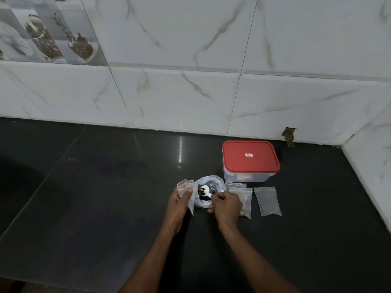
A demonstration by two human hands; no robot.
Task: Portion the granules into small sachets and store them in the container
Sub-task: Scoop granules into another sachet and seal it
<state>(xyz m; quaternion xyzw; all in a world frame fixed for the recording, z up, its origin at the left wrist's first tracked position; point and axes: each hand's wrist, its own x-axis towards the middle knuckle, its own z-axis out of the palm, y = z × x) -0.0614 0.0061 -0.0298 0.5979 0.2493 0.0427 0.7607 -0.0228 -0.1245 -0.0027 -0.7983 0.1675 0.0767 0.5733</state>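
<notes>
Granules [200, 189] sit as a small brown heap on a white spoon [204, 191], held just over the mouth of an open plastic supply bag [218, 182] that stands near the middle of the desk [105, 208], toward its back edge.

Hands: the right hand [227, 205] pinches the spoon handle. The left hand [179, 203] grips an open sachet [185, 186], upright, touching the left side of the supply bag.

Progress, as judged: early to middle.
- One flat sachet [242, 197] lies just right of the supply bag and shows brown granules at its near end, so it appears portioned.
- A second flat sachet [267, 200] lies beside it; its contents cannot be told.
- A third sachet [235, 184] is partly covered, just behind the first.
- The storage container [245, 176] stands near the back right corner with its red lid [250, 157] on. Nothing has visibly been stored, and its inside cannot be seen.

Remaining: tip this spoonful into the held sachet, seal it, fill any empty sachets, open the container and load it.

Clearance: the tiled wall [190, 92] closes the back edge and the right edge. The flat sachets crowd the strip between supply bag and container. Broad bare desk lies toward the left and near edges, giving both forearms room.
</notes>
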